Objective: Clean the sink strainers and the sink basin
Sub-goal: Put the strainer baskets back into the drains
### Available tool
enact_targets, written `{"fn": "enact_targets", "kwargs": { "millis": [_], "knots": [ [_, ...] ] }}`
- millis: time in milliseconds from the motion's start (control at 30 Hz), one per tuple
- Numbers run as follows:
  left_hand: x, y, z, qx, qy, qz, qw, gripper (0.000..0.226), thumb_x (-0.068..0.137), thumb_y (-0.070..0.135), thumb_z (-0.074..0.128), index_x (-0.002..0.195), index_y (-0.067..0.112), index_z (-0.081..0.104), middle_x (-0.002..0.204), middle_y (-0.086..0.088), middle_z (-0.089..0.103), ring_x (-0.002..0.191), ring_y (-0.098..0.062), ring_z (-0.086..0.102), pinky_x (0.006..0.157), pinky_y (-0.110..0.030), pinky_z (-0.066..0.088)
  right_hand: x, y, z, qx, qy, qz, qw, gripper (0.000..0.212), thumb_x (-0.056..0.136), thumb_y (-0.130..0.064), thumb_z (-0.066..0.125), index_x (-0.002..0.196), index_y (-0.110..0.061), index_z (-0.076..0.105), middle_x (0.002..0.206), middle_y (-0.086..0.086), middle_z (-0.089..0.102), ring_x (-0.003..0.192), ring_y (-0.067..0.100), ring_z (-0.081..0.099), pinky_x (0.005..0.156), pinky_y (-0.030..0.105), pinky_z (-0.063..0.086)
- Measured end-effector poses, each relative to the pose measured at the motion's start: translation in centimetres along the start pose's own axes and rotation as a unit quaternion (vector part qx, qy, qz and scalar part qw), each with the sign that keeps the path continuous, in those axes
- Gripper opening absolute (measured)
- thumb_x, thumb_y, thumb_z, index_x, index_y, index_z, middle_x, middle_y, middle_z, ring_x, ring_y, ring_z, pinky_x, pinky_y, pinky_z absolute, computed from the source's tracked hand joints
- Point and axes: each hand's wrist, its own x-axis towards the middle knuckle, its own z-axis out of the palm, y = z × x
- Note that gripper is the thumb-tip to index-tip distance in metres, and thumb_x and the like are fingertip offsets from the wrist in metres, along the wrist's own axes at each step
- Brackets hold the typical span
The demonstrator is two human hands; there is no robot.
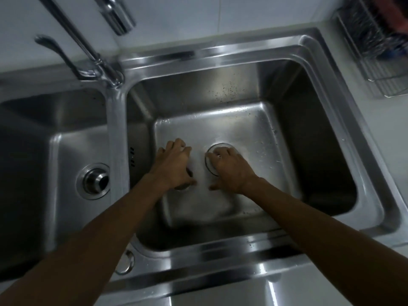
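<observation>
Steel sink basin (242, 124) | L hand (174, 165) over strainer (183, 187) | R hand (230, 170) at drain ring (208, 165) | both grips unclear

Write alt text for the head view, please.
Both hands reach into the right basin of a steel double sink: the right hand covers the drain, the left hand a round metal piece. A strainer sits in the left basin.

The sink basin (276, 89) is brushed, glossy steel, speckled; left of it, the faucet (72, 38) is polished chrome.
</observation>
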Motion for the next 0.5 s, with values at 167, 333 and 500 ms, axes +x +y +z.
{"fn": "enact_targets", "kwargs": {
  "millis": [167, 333, 500],
  "knots": [
    [-3.6, -1.8, -0.4, 0.182, -0.047, -0.013, 0.982, 0.089, 0.072, 0.064, 0.08, 0.141, 0.017, 0.052, 0.147, -0.01, 0.039, 0.139, -0.031, 0.035, 0.118, -0.049, 0.024, 1.0, -4.8, -0.1, 0.023, 0.004, -0.051, 0.998, 0.103, 0.073, -0.063, 0.076, 0.155, -0.024, 0.027, 0.156, 0.012, 0.036, 0.141, 0.036, 0.037, 0.115, 0.05, 0.035],
    [-3.0, -1.0, 0.8, 0.183, -0.016, -0.011, 0.983, 0.062, 0.088, 0.048, 0.072, 0.14, 0.018, 0.057, 0.147, -0.008, 0.043, 0.139, -0.029, 0.037, 0.122, -0.051, 0.017, 1.9, -6.6, 0.6, 0.032, 0.027, -0.033, 0.999, 0.077, 0.08, -0.059, 0.068, 0.144, -0.022, 0.045, 0.14, 0.012, 0.049, 0.126, 0.038, 0.049, 0.105, 0.049, 0.044],
    [-3.0, -0.9, 1.6, 0.158, -0.004, -0.025, 0.987, 0.071, 0.084, 0.056, 0.074, 0.142, 0.02, 0.055, 0.156, -0.011, 0.035, 0.144, -0.031, 0.033, 0.124, -0.054, 0.013, 2.1, -6.5, 1.1, -0.003, 0.019, -0.043, 0.999, 0.078, 0.078, -0.06, 0.07, 0.14, -0.018, 0.046, 0.137, 0.012, 0.052, 0.127, 0.036, 0.049, 0.106, 0.048, 0.043]
  ]
}}
